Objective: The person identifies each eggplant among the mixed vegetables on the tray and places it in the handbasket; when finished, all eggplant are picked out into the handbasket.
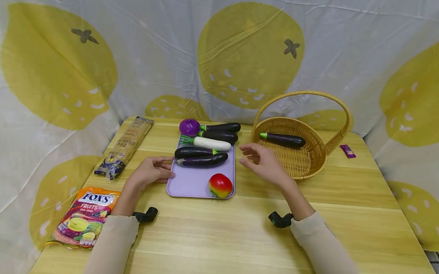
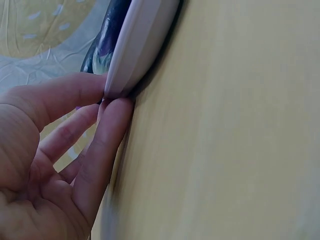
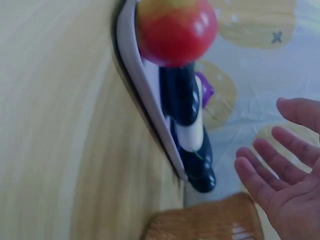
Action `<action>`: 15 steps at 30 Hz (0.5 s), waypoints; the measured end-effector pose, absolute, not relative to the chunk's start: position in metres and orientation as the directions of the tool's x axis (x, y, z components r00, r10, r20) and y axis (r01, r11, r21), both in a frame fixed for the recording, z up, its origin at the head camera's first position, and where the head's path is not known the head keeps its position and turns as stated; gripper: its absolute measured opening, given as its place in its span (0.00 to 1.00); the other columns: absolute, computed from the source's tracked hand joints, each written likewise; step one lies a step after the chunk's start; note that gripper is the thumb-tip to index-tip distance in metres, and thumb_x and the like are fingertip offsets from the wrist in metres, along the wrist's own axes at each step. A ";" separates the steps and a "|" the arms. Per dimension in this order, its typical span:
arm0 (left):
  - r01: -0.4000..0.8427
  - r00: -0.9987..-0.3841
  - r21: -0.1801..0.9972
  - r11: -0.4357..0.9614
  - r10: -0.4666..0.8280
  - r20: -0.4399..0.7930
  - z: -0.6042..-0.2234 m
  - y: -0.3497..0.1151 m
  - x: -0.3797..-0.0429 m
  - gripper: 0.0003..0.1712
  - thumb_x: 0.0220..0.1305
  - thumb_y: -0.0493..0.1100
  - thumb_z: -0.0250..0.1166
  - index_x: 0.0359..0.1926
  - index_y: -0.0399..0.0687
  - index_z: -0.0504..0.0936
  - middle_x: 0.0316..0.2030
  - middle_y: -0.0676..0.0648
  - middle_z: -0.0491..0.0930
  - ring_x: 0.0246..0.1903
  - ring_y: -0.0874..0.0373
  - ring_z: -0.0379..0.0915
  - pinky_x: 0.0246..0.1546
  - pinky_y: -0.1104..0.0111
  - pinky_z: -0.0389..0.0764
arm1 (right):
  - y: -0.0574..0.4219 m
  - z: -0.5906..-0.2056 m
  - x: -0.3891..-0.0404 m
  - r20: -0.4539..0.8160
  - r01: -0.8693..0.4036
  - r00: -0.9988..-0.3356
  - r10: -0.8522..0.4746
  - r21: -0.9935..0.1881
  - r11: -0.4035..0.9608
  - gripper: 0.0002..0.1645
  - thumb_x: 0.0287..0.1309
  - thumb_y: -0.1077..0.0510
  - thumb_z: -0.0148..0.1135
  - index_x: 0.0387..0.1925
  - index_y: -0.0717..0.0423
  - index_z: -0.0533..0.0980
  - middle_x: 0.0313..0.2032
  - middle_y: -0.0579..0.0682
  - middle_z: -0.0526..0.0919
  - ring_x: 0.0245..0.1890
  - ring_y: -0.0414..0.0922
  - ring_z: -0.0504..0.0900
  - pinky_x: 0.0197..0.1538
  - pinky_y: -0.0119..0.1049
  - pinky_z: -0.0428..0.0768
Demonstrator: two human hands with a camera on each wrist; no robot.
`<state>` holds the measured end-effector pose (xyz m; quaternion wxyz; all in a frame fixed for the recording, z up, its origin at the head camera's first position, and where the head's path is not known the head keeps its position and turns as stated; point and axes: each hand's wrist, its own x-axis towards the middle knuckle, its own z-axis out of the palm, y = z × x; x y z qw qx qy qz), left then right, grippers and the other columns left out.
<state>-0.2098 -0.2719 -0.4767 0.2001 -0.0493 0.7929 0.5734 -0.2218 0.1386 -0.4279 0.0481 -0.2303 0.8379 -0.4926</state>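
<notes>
My left hand [image 1: 149, 171] pinches the left edge of a lilac tray [image 1: 191, 185], thumb and fingers on either side of its rim [image 2: 127, 55]. On the tray lie several dark eggplants [image 1: 202, 159], a white radish [image 1: 212, 144] with green leaves, a purple onion-like vegetable [image 1: 189, 127] at the back corner and a red-and-yellow fruit [image 1: 220, 185] at the front right. My right hand [image 1: 264, 162] holds nothing; its fingers are loosely bent in the air between the tray and a wicker basket [image 1: 319, 168]. One more eggplant [image 1: 283, 140] lies inside that basket.
The basket's tall handle [image 1: 305, 93] arches above it. A small purple packet [image 1: 347, 151] lies to its right. At the left are a long pack of noodles [image 1: 125, 147] and an orange candy bag [image 1: 85, 219]. Lemon-print cloth [image 1: 164, 48] hangs behind the table.
</notes>
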 end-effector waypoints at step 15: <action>-0.309 -0.917 0.896 0.320 0.149 -0.370 -0.480 -0.272 -0.213 0.42 0.62 0.35 0.74 0.76 0.43 0.68 0.49 0.41 0.82 0.41 0.58 0.85 0.45 0.63 0.89 | 0.108 -0.448 -0.234 0.081 -0.298 -0.887 -0.454 -0.852 0.430 0.26 0.67 0.58 0.68 0.63 0.64 0.76 0.62 0.61 0.79 0.62 0.60 0.79 0.63 0.53 0.82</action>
